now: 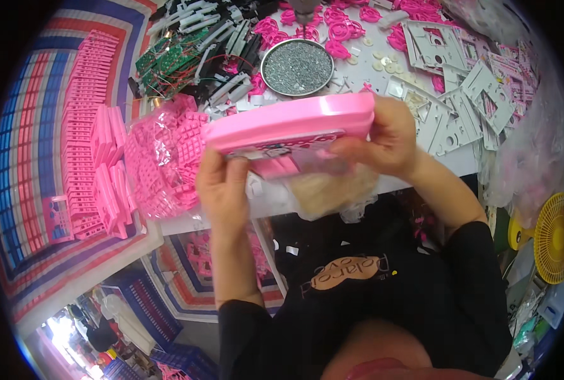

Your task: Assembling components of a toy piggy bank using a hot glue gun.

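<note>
Along the left edge of the white bench [462,163] we have a clear plastic bag of pink button pads [161,168]. Our left hand [224,190] grasps one end of a glossy pink plastic casing [288,120], raised above the bench near its front edge; our right hand [390,142] grips the other. Flat white plastic panels [487,101] lie toward the far right corner.

Left hand [223,190]: grips a pink casing [288,120].
Right hand [391,138]: clasps its other end.
Dish [296,94]: holds grey metal pieces [298,66].
</note>
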A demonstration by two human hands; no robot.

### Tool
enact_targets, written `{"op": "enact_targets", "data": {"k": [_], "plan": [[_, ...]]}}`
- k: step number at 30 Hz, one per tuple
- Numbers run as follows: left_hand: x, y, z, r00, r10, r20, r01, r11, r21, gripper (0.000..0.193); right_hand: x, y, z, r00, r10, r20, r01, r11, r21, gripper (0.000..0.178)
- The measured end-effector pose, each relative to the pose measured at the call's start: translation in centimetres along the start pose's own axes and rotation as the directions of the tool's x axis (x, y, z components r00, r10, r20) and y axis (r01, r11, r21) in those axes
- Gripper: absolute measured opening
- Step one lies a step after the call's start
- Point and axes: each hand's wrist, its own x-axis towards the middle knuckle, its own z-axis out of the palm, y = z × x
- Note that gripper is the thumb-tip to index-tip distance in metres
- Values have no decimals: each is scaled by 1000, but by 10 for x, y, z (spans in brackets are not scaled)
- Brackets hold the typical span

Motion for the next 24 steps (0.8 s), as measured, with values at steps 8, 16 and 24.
{"op": "enact_targets", "data": {"k": [8, 16, 24], "plan": [[-11, -27, -24, 724, 224, 652, -630, 600, 493, 28, -45, 36, -45, 859, -249, 448, 472, 724, -503, 33], [-22, -38, -12, 733, 28, 679, -534, 641, 550, 59, -68, 41, -46, 858, 9, 514, 333, 752, -569, 53], [-25, -11, 1, 704, -199, 682, -471, 588, 658, 69, -72, 28, -37, 833, 107, 543, 335, 683, -649, 56]]}}
